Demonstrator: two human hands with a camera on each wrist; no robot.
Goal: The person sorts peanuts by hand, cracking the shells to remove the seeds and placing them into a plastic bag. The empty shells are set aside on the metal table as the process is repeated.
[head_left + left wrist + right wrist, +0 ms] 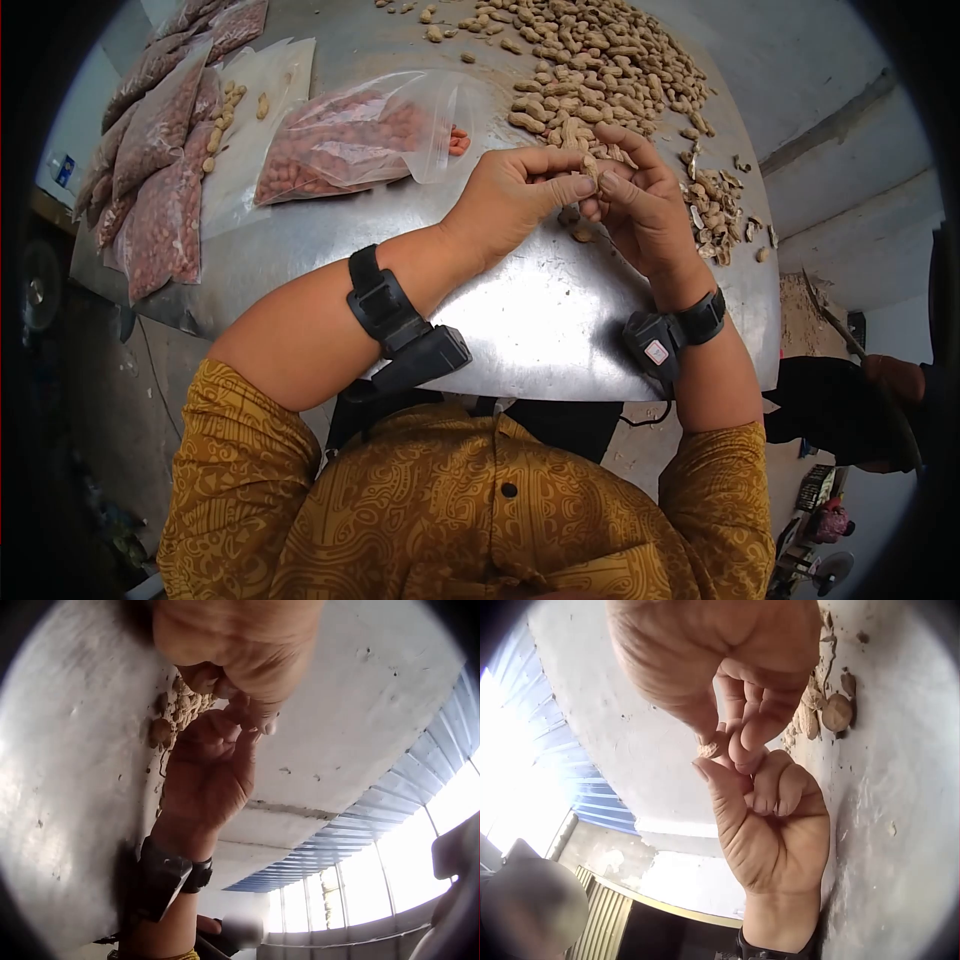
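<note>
Both hands meet low over the steel tabletop [540, 310]: left hand [515, 195] and right hand [645, 205] share one grip, fingertips pinching a single peanut [711, 748], tan with a netted shell. Likely feather-light, dry and brittle; best taken at the ends, thumbs on the seam, kernels easily crushed. Right of the grip, empty shells [715, 205]. Left of it, bag of kernels [350, 140]. Beyond, unshelled pile [590, 60].
</note>
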